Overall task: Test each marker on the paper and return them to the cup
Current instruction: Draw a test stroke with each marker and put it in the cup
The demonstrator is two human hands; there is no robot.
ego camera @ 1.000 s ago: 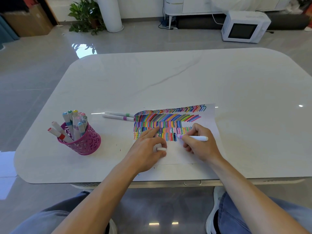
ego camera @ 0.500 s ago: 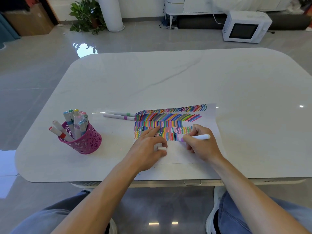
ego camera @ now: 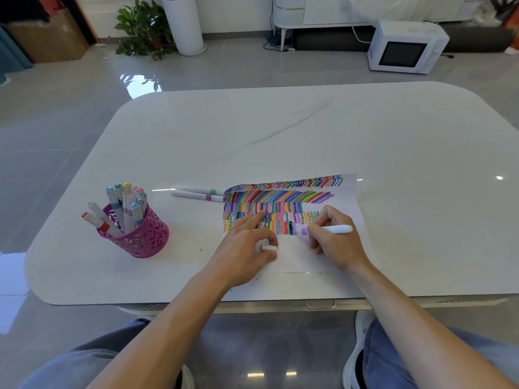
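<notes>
In the head view, a purple-tipped marker (ego camera: 337,229) is gripped by the right hand (ego camera: 337,244), with its tip set on the paper (ego camera: 295,258) beside coloured strokes. A white cap (ego camera: 269,248) is pinched in the left hand (ego camera: 244,248), which is rested on the paper. Other markers (ego camera: 126,206) are held in the pink cup (ego camera: 143,240) to the left.

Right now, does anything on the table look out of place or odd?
Two markers lie loose on the table left of the paper, outside the cup. Small coloured specks dot the table near the left hand, which holds a cap. The right hand grips a purple marker. Nothing else stands out.
</notes>
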